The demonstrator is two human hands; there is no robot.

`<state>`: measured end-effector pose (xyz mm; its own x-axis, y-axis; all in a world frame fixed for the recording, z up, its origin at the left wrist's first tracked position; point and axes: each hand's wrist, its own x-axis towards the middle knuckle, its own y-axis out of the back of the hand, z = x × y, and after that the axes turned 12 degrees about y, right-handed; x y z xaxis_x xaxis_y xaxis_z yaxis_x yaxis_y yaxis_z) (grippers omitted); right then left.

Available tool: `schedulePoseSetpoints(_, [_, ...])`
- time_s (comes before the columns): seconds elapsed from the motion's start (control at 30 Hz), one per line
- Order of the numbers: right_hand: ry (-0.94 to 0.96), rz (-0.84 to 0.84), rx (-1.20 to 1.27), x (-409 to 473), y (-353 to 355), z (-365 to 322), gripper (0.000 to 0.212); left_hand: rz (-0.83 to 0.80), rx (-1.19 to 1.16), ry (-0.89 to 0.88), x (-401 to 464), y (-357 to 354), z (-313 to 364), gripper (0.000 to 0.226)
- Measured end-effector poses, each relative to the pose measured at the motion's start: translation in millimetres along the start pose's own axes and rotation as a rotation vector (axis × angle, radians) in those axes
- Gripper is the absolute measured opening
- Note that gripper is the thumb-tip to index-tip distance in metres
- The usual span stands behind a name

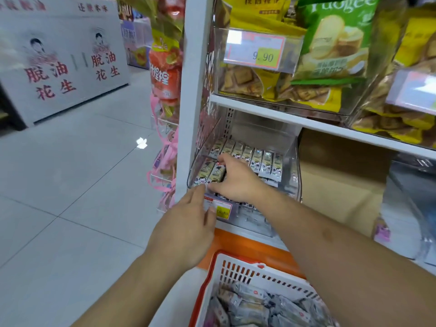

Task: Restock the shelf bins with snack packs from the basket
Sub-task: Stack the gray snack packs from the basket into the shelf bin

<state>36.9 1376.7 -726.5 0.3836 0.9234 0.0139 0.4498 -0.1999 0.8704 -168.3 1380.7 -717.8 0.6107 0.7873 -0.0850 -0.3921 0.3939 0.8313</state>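
On the lower shelf stands a clear plastic bin (295, 161) holding rows of small cream snack packs (257, 159) on end. My right hand (236, 180) reaches into the bin's front left part, forefinger and thumb pinching a snack pack (216, 173) in the front row. Just in front of the bin, my left hand (186, 227) has its fingers straight, fingertips touching the bin's front edge by the price tag (223, 212). At the bottom is the red and white basket (236, 260), filled with several grey snack packs (254, 308).
The upper shelf (283, 109) carries clear bins of yellow and green biscuit bags (335, 43). A cardboard box (342, 180) fills the space right of the bin. A hanging snack rack (165, 67) is left of the white shelf post. A grey display stand (59, 62) is across the tiled floor.
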Motion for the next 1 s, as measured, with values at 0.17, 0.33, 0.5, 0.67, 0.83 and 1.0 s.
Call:
schedulePoseSetpoints(0.17, [0.048, -0.015, -0.011, -10.8, 7.1, -2.7, 0.099, -0.005, -0.023, -0.008, 0.9, -2.3, -1.4, 0.061])
schedulePoseSetpoints(0.33, [0.115, 0.062, 0.009, -57.5, 26.6, -14.1, 0.084, 0.098, 0.023, -0.028, -8.5, 7.0, 3.5, 0.053])
schedulePoseSetpoints(0.5, [0.298, 0.253, 0.071, -149.8, 23.0, -13.4, 0.032, 0.099, 0.075, -0.057, -27.9, 2.3, 6.3, 0.028])
schedulePoseSetpoints(0.67, [0.088, 0.095, 0.139, -233.2, -41.5, 30.7, 0.017, -0.175, 0.203, -0.066, -49.0, -55.9, -6.1, 0.035])
schedulePoseSetpoints(0.83, [-0.194, -0.207, 0.174, -284.2, -126.9, 71.6, 0.015, -0.411, 0.389, -0.010, -70.4, -135.3, -47.8, 0.057])
schedulePoseSetpoints(1.0, [-0.309, -0.401, 0.247, -300.7, -188.6, 93.4, 0.012, -0.464, 0.283, 0.134, -78.9, -188.1, -91.4, 0.083])
